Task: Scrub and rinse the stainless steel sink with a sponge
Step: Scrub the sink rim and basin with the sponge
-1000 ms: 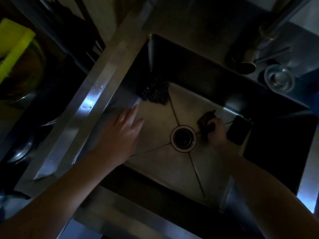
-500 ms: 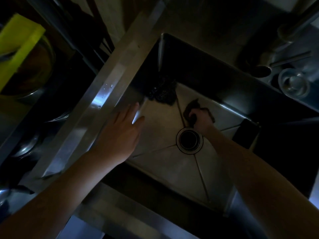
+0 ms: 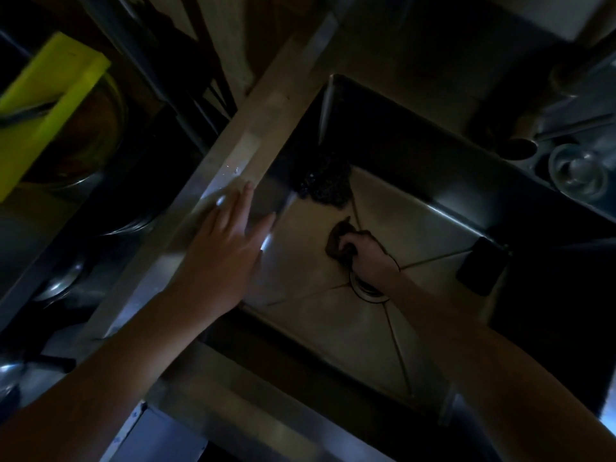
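Head view, dim light: R hand (image 3: 368, 253) grips a dark sponge (image 3: 338, 241), fingers curled round it, pressing it on the sink (image 3: 333, 328) floor just past the drain (image 3: 366, 291), toward the far-left corner. L hand (image 3: 226, 248) is flat w/ straight, spread fingers at the sink's left rim, holding nothing. A dark clump (image 3: 325, 181) sits in that far-left corner.
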{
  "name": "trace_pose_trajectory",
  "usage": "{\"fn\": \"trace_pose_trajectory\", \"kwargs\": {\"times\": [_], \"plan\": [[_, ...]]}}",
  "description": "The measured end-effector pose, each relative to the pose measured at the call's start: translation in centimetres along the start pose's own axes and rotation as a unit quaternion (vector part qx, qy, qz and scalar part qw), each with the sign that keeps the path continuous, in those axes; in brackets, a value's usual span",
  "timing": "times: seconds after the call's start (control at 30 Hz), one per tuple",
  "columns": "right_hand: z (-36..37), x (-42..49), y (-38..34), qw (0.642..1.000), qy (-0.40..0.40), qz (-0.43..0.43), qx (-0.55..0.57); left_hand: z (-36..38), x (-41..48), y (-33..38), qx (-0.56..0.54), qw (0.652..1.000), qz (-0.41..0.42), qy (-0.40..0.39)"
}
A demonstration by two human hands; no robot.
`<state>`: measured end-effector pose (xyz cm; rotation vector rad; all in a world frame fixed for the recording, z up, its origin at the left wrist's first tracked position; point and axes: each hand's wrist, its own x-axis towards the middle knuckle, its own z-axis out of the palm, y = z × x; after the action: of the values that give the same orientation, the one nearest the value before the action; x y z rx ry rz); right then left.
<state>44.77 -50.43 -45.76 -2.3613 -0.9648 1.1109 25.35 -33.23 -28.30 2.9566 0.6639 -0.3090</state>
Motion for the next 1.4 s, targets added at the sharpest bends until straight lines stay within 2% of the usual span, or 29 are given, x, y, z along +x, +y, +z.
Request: {"fn": "trace_pose_trajectory", "kwargs": {"times": [0.07,0.23,0.37,0.47,0.57,0.7,1.07,1.13,1.23,1.3,1.4], "plan": [[1.1,1.0,-2.8,1.000,-0.017,-0.015,0.014,0.2,0.1,-0.7,0.003,1.000,0.004,0.002],[4.8,2.9,-9.6,0.999,0.010,-0.022,0.035,0.0,0.5,-1.4,-0.039,0.996,0.043,0.065],[7.9,3.0,-11.8,0.999,-0.017,-0.011,-0.039,-0.2,0.7,-1.5,-0.066,0.993,0.053,0.077],[8.9,1.9,-11.2,0.996,0.007,0.045,-0.078,-0.3,0.8,-1.6,-0.060,0.996,0.048,0.051],[8.8,0.5,-9.8,0.992,0.037,0.102,-0.069,-0.3,0.9,-1.7,-0.049,0.998,0.033,0.020],[8.3,-2.0,-6.9,0.985,0.064,0.151,-0.060,-0.5,1.0,-1.4,-0.019,0.999,0.034,0.018],[7.5,-11.2,1.6,0.981,0.003,0.151,-0.119,-0.5,0.4,-0.9,0.033,0.999,0.035,0.007],[6.6,-12.4,3.0,0.982,-0.025,0.125,-0.141,-0.3,0.4,-0.8,0.038,0.999,0.032,0.006],[5.4,-13.6,4.4,0.969,-0.129,-0.008,-0.211,-0.3,0.4,-0.2,0.048,0.999,0.017,0.003],[5.1,-14.4,5.1,0.931,-0.208,-0.097,-0.285,0.0,0.3,0.0,0.046,0.999,0.028,0.002],[5.5,-15.7,6.3,0.882,-0.273,-0.154,-0.351,0.5,-0.1,0.2,0.063,0.996,0.060,-0.004]]}}
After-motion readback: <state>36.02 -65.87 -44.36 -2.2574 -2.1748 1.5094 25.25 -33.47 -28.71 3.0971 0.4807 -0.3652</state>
